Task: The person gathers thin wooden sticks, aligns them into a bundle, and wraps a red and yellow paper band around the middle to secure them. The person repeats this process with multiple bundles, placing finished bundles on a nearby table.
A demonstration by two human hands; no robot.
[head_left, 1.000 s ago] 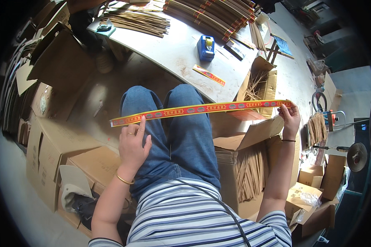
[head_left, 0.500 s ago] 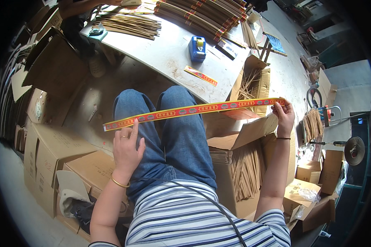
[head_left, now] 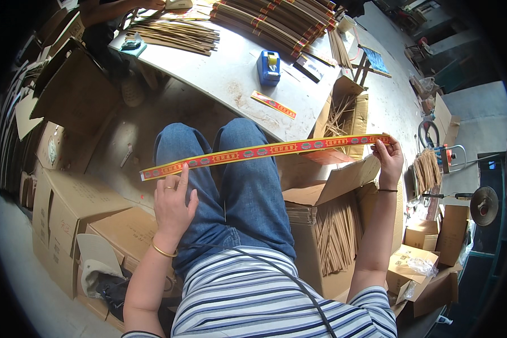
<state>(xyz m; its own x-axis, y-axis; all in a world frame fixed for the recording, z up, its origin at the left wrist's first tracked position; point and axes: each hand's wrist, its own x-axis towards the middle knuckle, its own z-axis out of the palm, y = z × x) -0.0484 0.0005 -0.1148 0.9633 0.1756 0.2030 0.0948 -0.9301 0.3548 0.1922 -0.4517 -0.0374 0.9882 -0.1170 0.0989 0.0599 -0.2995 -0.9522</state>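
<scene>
A long red paper strip (head_left: pixel 259 151) with yellow edges and printed patterns stretches straight across above my thighs. Its right end is pinched between the thumb and fingers of my right hand (head_left: pixel 390 160). Near the other end, the index fingertip of my left hand (head_left: pixel 173 205) lies over the strip, while the other fingers curl at its lower edge and the thumb stands apart. The strip's pale left tip sticks out past that hand. What the curled fingers do beneath the strip is hidden.
On the white table (head_left: pixel 208 79) stand a blue tape dispenser (head_left: pixel 269 69), a short red-yellow strip (head_left: pixel 273 105) and bundled brown sticks (head_left: pixel 276 22). An open carton of brown sticks (head_left: pixel 339 239) is beside my right thigh. Cartons (head_left: pixel 76 208) stand at left. Another person's arm (head_left: pixel 110 10) shows far left.
</scene>
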